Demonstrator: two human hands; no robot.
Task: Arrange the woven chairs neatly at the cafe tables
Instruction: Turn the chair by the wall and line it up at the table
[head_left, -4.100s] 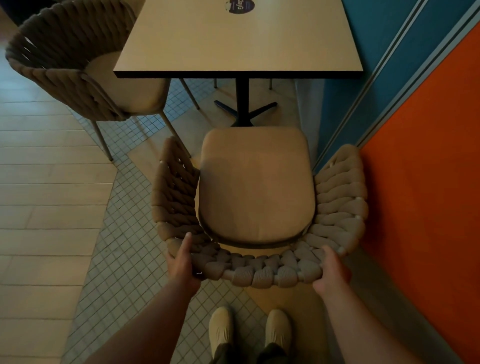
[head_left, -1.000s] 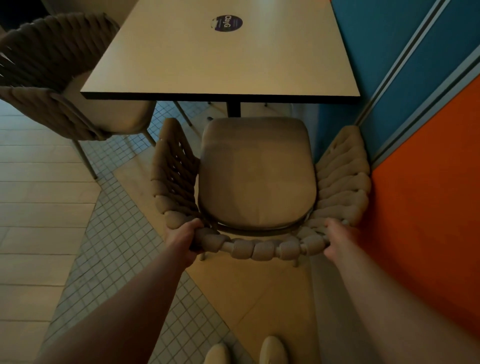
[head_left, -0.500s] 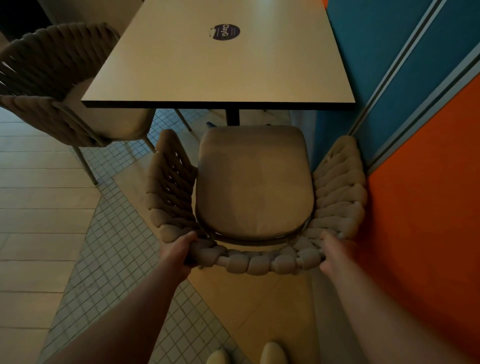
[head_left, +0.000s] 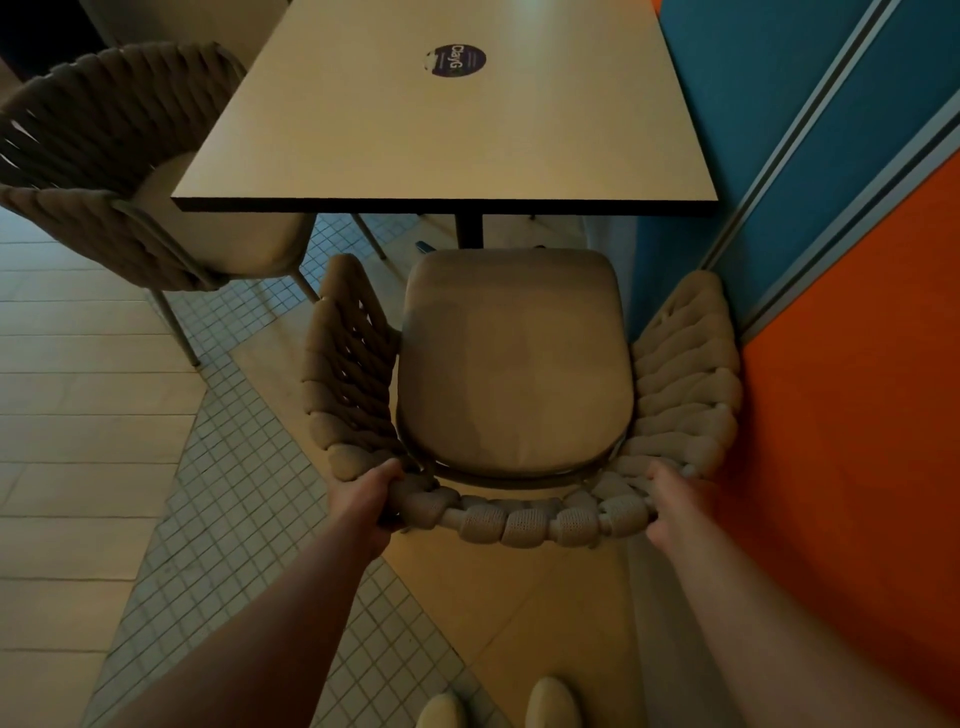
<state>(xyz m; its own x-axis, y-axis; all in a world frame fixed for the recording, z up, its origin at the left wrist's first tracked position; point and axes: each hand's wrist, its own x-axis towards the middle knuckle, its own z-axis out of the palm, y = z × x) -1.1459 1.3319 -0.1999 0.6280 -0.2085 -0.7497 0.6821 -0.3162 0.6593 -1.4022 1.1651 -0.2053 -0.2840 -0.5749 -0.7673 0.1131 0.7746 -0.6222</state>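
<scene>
Woven chair (head_left: 514, 364) seen from above, facing the counter (head_left: 447, 119), its seat cushion's front edge just short of the counter's near edge. My left hand (head_left: 363, 501) is in a clenched grip around the left end of the braided back rail; my right hand (head_left: 670, 506) is clenched likewise on the right end of the same rail. The chair's right arm lies close beside the blue and orange wall (head_left: 841, 312); whether it touches the wall I cannot tell. A second woven chair (head_left: 119, 171) stands at the counter's left side, its seat partly under the top. A round dark sticker (head_left: 458, 61) lies on the counter top. The dark post (head_left: 469, 231) of the counter shows just beyond the cushion. My two pale shoes (head_left: 498, 706) stand on the tiled floor (head_left: 93, 441) behind the chair.
</scene>
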